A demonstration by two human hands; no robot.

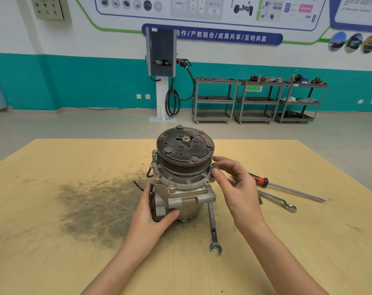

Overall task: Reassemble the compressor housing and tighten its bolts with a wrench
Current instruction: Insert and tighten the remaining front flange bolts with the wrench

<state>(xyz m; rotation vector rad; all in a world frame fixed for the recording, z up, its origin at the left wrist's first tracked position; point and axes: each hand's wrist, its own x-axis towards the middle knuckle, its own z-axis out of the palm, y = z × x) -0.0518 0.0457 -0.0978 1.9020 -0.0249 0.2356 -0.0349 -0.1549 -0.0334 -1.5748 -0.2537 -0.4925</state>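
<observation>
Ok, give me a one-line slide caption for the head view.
Left hand steadies the upright compressor while right hand fingers a bolt at its flange, wrenches unused.

The compressor [185,188] is dull grey metal, and its round plate [185,145] on top looks brown and rusty. The counter [74,241] is pale smooth wood with a black dirty smudge [100,205]. The wrench [213,228] is shiny metal.

A vehicle-repair training workshop, shown by wall posters [212,9] of car parts, a charging post [160,54] with its cable, steel carts [259,101] of parts, and wrenches [213,228] on a stained board [74,209].
</observation>
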